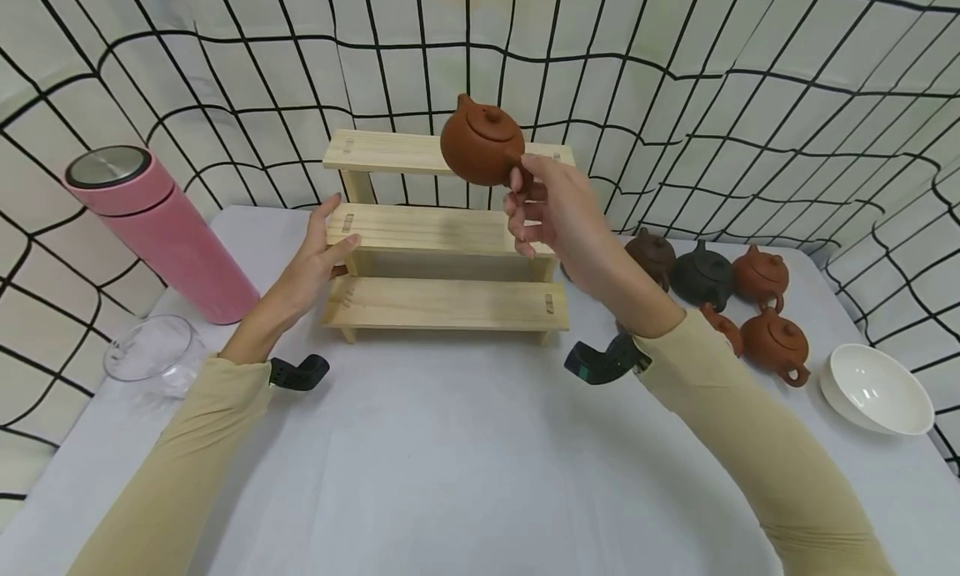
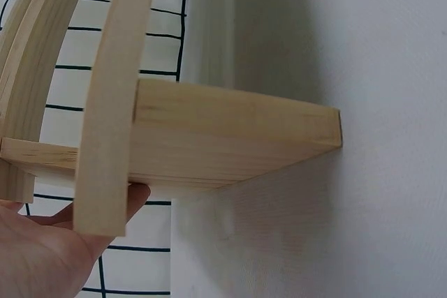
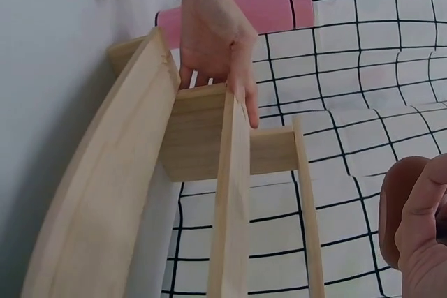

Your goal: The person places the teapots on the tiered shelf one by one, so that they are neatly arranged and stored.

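Teapot [image 1: 482, 147] pinched by right grip [image 1: 564, 205], left grip [image 1: 302, 267] holding one three-board shelf [image 1: 446, 303], at least five other teapots [image 1: 774, 343]

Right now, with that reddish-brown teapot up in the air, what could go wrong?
The right hand holds the teapot at its handle side, so a tilt might let the lid slide off.

In the head view the pot overlaps the top board of the wooden shelf; lowered carelessly, it could knock the edge.

The left sleeve is near the clear dish, so a sideways move might bump it.
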Motion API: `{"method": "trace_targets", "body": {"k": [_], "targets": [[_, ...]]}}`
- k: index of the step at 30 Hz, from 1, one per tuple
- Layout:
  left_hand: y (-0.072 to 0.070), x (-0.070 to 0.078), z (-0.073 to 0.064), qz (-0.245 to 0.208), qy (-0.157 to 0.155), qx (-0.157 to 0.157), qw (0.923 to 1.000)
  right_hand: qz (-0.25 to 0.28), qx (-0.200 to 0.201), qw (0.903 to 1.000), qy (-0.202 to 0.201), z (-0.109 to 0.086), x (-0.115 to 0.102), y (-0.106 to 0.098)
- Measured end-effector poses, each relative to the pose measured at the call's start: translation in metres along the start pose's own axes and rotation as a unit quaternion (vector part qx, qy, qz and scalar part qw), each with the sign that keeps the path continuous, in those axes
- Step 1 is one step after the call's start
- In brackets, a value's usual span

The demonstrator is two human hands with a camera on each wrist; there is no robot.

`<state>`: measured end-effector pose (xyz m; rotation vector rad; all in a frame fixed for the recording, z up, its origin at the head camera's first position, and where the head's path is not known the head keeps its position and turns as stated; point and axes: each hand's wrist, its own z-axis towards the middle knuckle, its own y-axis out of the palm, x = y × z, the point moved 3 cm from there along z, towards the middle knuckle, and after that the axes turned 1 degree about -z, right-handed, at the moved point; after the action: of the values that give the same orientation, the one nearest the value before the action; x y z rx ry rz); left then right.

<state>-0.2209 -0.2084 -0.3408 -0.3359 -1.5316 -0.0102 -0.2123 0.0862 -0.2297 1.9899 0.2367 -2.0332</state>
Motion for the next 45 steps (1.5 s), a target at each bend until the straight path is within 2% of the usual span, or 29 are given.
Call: {"method": "trace_targets", "body": {"k": [3,9,15,21,34,45], "targets": [[-0.001,0.000,0.001,-0.001,0.000,0.001,1.0000,0.001,-0.003,1.0000,-0.007,0.012,-0.004,0.008],[-0.002,0.001,0.002,-0.003,-0.002,0.001,1.0000,0.025,0.005,0.9997,0.006,0.034,-0.011,0.024],[-0.001,0.002,0.002,-0.005,-0.006,-0.002,1.0000,0.003,0.007,0.9999,0.008,0.054,-0.013,0.039],[0.003,0.001,0.003,-0.007,-0.011,-0.006,0.9999,-0.010,0.015,0.9997,0.019,0.070,-0.005,0.051],[0.000,-0.001,0.001,-0.009,-0.009,-0.001,0.9999,-0.019,0.000,0.9992,0.036,0.090,0.017,0.073],[-0.001,0.000,-0.001,-0.008,-0.007,0.001,0.9999,-0.030,-0.004,0.9980,0.056,0.099,0.022,0.084]]}}
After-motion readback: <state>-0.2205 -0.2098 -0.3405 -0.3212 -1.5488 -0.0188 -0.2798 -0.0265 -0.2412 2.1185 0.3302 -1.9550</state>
